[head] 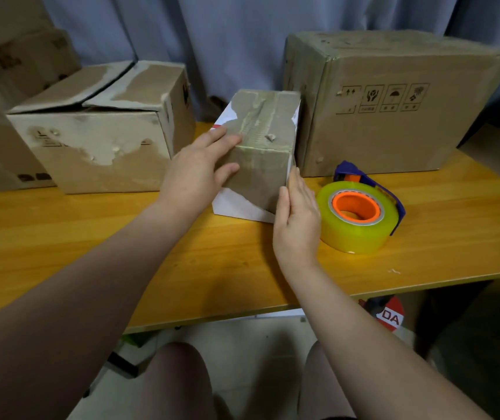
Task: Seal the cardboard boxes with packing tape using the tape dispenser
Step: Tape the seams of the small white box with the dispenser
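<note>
A small cardboard box (pixel 262 137), partly white and covered with tape, stands in the middle of the wooden table (pixel 91 237). My left hand (pixel 197 174) lies flat against its left side, fingers straight, fingertips reaching the top edge. My right hand (pixel 298 216) presses with straight fingers against the box's near right corner. Just right of that hand lies the tape dispenser (pixel 361 210), a blue frame with an orange hub and a big yellowish roll of clear tape. Neither hand touches it.
A worn cardboard box (pixel 106 140) with its top flaps ajar stands at the left. A large closed box (pixel 394 116) stands at the right rear. More boxes are stacked at the far left (pixel 6 71). A grey curtain hangs behind.
</note>
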